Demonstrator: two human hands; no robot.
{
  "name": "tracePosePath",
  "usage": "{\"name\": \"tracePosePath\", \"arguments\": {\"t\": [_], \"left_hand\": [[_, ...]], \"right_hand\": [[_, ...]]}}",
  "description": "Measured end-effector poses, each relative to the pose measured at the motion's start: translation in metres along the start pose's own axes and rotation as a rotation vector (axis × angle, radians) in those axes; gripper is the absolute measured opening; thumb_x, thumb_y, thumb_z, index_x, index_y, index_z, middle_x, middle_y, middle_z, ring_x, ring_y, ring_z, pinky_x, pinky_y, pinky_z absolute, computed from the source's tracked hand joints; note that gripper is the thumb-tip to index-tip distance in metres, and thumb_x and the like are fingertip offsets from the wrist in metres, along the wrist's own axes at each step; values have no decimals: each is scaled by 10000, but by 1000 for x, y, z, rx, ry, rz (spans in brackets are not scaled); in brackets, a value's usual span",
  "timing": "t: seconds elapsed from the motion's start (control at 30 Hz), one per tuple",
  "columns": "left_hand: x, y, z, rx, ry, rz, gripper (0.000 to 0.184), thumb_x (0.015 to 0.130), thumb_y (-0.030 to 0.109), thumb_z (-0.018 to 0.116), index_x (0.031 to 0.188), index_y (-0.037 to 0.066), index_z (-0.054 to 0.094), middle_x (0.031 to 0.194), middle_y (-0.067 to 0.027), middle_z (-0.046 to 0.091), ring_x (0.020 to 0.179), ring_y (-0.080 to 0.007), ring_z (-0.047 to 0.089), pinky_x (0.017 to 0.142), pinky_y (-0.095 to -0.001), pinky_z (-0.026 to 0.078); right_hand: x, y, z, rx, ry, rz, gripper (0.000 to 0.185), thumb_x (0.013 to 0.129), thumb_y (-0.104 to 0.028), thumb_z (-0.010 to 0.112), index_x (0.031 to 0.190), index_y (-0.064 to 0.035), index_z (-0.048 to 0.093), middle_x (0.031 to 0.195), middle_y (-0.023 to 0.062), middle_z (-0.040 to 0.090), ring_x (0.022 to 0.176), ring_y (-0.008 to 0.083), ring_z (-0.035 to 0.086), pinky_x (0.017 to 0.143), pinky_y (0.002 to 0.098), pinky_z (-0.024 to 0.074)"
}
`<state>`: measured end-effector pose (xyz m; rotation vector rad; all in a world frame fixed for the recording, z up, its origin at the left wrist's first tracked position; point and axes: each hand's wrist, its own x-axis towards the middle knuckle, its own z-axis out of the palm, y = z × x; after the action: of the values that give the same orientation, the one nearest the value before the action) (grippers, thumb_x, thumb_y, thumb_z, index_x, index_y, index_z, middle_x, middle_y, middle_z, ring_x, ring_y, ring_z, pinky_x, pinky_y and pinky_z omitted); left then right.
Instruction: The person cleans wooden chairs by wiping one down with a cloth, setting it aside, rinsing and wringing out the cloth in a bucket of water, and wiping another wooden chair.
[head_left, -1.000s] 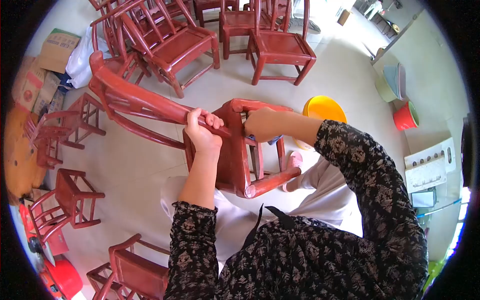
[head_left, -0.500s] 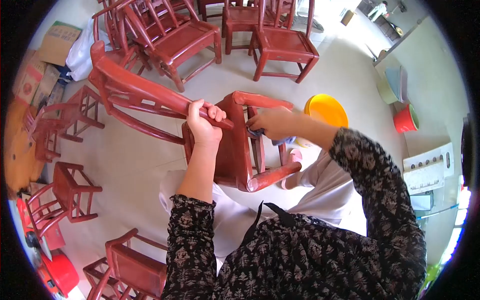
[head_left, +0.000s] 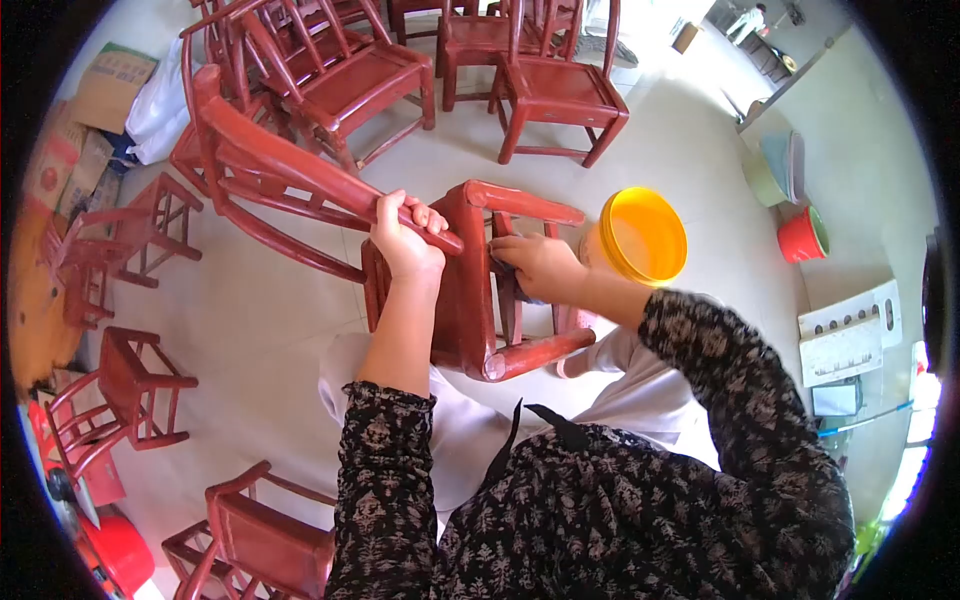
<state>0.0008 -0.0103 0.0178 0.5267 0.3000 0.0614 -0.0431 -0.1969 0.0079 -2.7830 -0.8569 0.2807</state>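
A red wooden chair (head_left: 455, 310) lies tipped over in front of my legs, its backrest pointing to the upper left and its legs to the right. My left hand (head_left: 408, 242) is wrapped round a post of the backrest, close to the seat. On the leg side, my right hand (head_left: 548, 268) presses a dark bluish cloth (head_left: 522, 292) against a bar between the legs. Most of the cloth is hidden under the fingers. Just beyond the right hand stands a yellow bucket (head_left: 677, 240).
Several red chairs (head_left: 565, 85) stand across the back. More small chairs (head_left: 145, 375) line the left side, near cardboard boxes (head_left: 112, 85) and a white plastic bag (head_left: 160, 110). A red bucket (head_left: 797, 240) sits by the right wall. Far off, a person (head_left: 748, 22) is visible.
My right hand has shifted slightly with the cloth along the bar, and less of the cloth shows. The backrest end of the chair has tilted a little; my left hand keeps its hold.
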Motion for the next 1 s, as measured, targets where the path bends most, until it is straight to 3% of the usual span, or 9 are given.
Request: {"name": "tracePosePath", "arguments": {"t": [0.03,0.07,0.23,0.4,0.63,0.7,0.77,0.87,1.0], "left_hand": [[-2,0,1,-7,8,1,210,710,237,546,670,71,423,507,-29,370,423,-160,362,481,-313,341],[-4,1,2,-9,16,2,210,709,236,548,669,72,422,506,-30,372,417,-160,360,477,-311,338],[-3,3,-2,-8,3,-6,211,707,237,551,670,74,423,503,-33,375,417,-161,360,469,-312,337],[-5,4,-1,-4,1,-9,213,703,239,553,676,73,421,500,-30,373,416,-162,358,468,-313,336],[0,8,-4,24,-4,-22,214,710,264,541,664,93,422,506,-12,359,435,-151,355,503,-313,333],[2,9,-6,46,-17,-21,223,714,289,536,651,107,422,510,3,348,447,-143,351,530,-314,331],[1,9,-7,41,-31,-19,223,716,284,537,650,105,421,509,0,350,447,-146,352,532,-318,332],[1,5,-6,38,-51,-8,223,714,280,540,650,103,420,509,-3,354,446,-149,352,531,-319,334],[3,4,-9,21,-40,9,222,712,275,545,651,101,422,508,-6,359,446,-153,357,529,-320,336]], "right_hand": [[-7,-6,4,61,279,-60,389,685,-56,519,1067,-98,575,1113,63,567,893,302,571,720,397,497],[-14,-10,6,33,199,22,477,691,-49,533,1164,-104,511,1263,12,464,935,290,555,731,379,501],[-34,-26,5,22,95,78,599,688,-71,562,1268,-72,414,1371,12,342,931,294,553,722,364,507],[-43,-30,-2,-222,-50,9,674,667,-83,595,1293,-9,357,1413,103,246,975,272,532,707,358,513],[-62,-35,3,-284,-58,-50,652,673,-108,594,1281,-23,376,1406,106,267,925,249,537,695,340,509],[-71,-44,-10,-255,-260,-128,610,693,-125,577,1267,-25,394,1401,101,287,914,235,533,691,329,503],[-67,-39,-4,-242,-200,-162,539,711,-142,564,1226,-39,441,1357,92,350,915,223,525,691,327,496],[-41,-30,-9,-385,-20,-392,348,703,-184,573,1030,-66,577,1191,65,472,917,226,518,676,340,491],[-18,-19,-10,-462,-50,-507,236,709,-202,583,880,-49,634,1050,50,548,899,241,522,646,329,498]]}}
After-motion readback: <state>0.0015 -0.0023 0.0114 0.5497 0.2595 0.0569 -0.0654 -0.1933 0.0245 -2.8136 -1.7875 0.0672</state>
